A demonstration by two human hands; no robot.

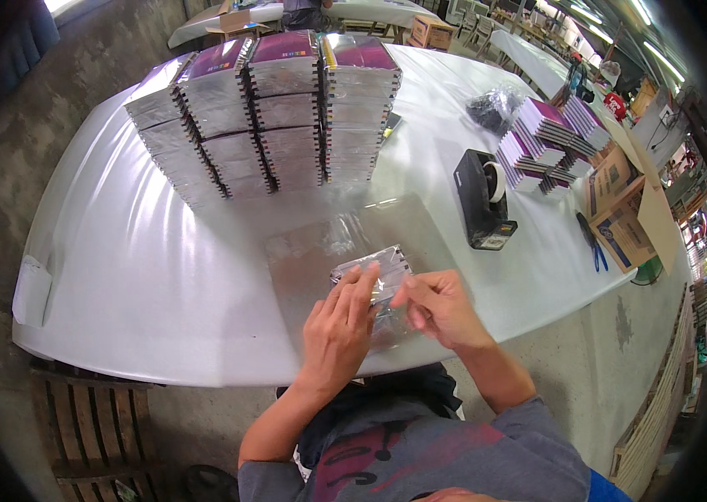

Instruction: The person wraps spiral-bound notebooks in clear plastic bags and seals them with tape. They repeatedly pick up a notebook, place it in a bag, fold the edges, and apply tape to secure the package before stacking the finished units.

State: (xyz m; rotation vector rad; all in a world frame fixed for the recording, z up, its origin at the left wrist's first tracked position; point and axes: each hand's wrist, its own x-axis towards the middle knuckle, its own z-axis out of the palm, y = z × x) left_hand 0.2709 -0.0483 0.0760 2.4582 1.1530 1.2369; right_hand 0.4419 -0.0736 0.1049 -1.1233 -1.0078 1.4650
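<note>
A small spiral-bound notebook in clear plastic wrap [388, 284] lies in front of me, on a clear plastic sheet or mat [420, 230] near the table's front edge. My left hand [335, 326] rests on the packet, its fingers stretched out over the left part. At the packet's right edge, my right hand [447, 311] is closed, thumb and forefinger pinched together. Whatever sits between those fingertips is too small to make out. Glare on the wrap and my left fingers hide part of the notebook.
Tall stacks of wrapped notebooks [286, 117] stand at the back left. To the right are a black tape dispenser [479, 205], piled purple notebooks [541, 146], blue-handled pliers or scissors [594, 244] and an open cardboard box [629, 205]. A wooden slatted pallet or chair [94, 422] is below left.
</note>
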